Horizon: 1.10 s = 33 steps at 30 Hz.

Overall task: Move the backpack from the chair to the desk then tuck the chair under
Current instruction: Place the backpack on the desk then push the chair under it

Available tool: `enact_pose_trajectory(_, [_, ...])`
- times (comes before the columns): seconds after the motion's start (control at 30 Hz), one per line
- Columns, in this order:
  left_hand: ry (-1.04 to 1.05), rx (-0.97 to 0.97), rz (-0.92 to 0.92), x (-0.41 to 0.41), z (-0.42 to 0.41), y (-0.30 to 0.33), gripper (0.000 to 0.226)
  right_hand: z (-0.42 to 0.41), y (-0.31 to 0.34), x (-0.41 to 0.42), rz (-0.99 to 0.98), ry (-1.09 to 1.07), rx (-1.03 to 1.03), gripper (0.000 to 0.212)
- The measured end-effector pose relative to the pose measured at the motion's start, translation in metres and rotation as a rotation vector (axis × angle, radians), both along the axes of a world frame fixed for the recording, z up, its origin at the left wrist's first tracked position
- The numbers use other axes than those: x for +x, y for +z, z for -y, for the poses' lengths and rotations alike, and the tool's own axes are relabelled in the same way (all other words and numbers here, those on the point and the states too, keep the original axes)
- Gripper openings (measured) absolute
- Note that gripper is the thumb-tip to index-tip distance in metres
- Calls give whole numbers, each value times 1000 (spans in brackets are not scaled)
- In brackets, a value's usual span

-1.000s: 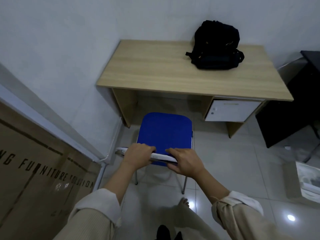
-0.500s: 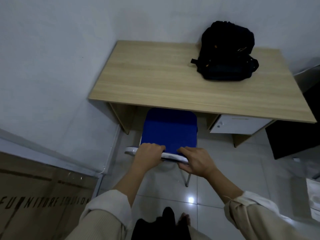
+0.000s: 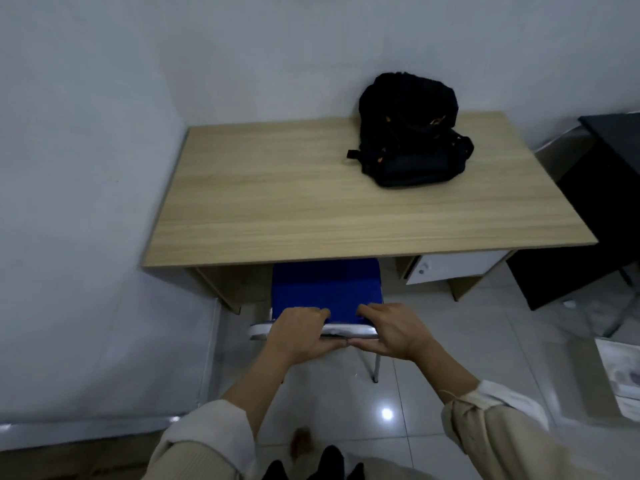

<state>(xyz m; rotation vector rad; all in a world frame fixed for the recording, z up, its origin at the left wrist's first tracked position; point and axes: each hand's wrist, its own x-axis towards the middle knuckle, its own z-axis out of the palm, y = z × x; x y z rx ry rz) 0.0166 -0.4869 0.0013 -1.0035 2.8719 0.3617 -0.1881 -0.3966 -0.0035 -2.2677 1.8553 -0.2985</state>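
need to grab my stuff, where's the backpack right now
In the head view, the black backpack sits on the wooden desk, at its back right, against the wall.

The black backpack (image 3: pixel 408 133) with small orange accents is sitting upright on the far right part of the light wood desk (image 3: pixel 277 202), leaning back against the white wall; the chair (image 3: pixel 325 289) with its blue seat is standing partly under the desk's front edge, its grey backrest top sticking out toward the viewer
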Motion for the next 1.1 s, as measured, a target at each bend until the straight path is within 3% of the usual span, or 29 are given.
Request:
enact_pose_trajectory(0.13, [-54, 72, 23, 3, 36, 11, 66, 26, 1, 7, 14, -34, -45, 66])
enact_pose_trajectory(0.37, [-46, 206, -17, -5, 84, 14, 42, 64, 0, 5, 5, -50, -147, 60])
enact_pose_trajectory(1.1, [32, -11, -141, -79, 123, 15, 41, 124, 14, -77, 4, -36, -153, 64])
